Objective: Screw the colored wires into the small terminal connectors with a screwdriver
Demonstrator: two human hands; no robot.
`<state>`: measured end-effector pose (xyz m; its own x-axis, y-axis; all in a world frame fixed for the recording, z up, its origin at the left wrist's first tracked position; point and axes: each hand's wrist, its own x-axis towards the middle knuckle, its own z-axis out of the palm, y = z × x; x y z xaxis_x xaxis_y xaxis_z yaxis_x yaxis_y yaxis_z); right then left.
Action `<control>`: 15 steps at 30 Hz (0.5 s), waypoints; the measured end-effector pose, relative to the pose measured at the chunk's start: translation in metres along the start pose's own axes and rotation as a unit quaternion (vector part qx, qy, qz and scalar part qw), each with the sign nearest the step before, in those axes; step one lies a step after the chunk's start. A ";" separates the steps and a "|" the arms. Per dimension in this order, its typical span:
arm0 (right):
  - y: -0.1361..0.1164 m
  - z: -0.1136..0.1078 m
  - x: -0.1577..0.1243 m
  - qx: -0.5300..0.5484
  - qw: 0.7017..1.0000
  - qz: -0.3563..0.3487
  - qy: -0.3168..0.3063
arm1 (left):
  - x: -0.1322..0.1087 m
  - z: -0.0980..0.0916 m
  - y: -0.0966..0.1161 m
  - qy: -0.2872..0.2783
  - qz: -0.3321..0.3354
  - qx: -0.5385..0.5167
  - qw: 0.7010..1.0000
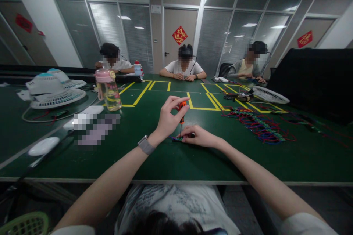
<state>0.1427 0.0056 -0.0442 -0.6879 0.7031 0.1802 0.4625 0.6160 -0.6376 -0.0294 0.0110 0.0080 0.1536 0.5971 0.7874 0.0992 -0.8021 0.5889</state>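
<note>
My left hand (170, 115) grips the orange and black handle of a screwdriver (182, 112). The tool stands upright, its thin shaft pointing down at a small green circuit board (178, 139) on the table. Whether the tip touches a screw is too small to tell. Low beside the shaft, my right hand (196, 136) has its fingers closed at the board's right side, holding it against the table. Part of the board is hidden behind those fingers. A thin blue wire shows at its left end.
Wired circuit boards (259, 126) lie in a row at the right. To the left stand a pink-lidded bottle (110, 91), white fans (56, 93) and a white case (44, 146). Yellow tape (204, 108) marks the green table (154, 165). Several people sit across it; a dark screen (317, 84) rises at right.
</note>
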 end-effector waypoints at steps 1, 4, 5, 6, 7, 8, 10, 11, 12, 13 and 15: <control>0.000 0.000 0.000 0.000 1.000 0.000 0.000 | 0.000 0.000 0.000 -0.008 -0.003 -0.009 1.000; 0.000 0.000 0.000 0.004 1.000 0.000 -0.001 | 0.000 -0.001 -0.001 -0.028 -0.022 -0.038 0.999; 0.000 0.000 0.000 0.005 1.000 0.001 -0.001 | 0.000 -0.001 -0.001 -0.030 -0.029 -0.045 0.998; 0.000 0.000 0.000 0.006 1.000 0.002 0.000 | 0.000 0.000 -0.002 -0.029 -0.036 -0.050 0.998; 0.000 0.000 0.000 0.007 1.000 0.004 0.000 | 0.000 0.000 -0.002 -0.026 -0.039 -0.051 0.998; -0.001 0.000 0.000 0.008 1.000 0.005 0.000 | 0.000 0.000 -0.002 -0.022 -0.039 -0.046 0.998; -0.001 0.000 0.000 0.010 1.000 0.007 -0.001 | 0.000 0.001 -0.001 -0.009 -0.027 -0.019 0.999; -0.001 0.000 0.000 0.011 1.000 0.007 -0.001 | 0.000 0.001 -0.001 -0.003 -0.017 -0.002 1.000; -0.001 0.000 0.000 0.013 1.000 0.006 -0.001 | 0.000 0.001 -0.001 0.004 -0.008 0.014 1.000; -0.001 0.000 0.000 0.015 1.000 0.006 -0.001 | 0.000 0.001 0.000 0.011 -0.002 0.026 1.000; -0.001 0.000 0.000 0.019 1.000 0.007 0.000 | 0.000 0.000 0.000 0.016 0.000 0.029 0.999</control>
<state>0.1421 0.0051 -0.0432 -0.6821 0.7110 0.1708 0.4505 0.5926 -0.6678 -0.0290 0.0110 0.0077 0.1231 0.5956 0.7938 0.1554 -0.8015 0.5774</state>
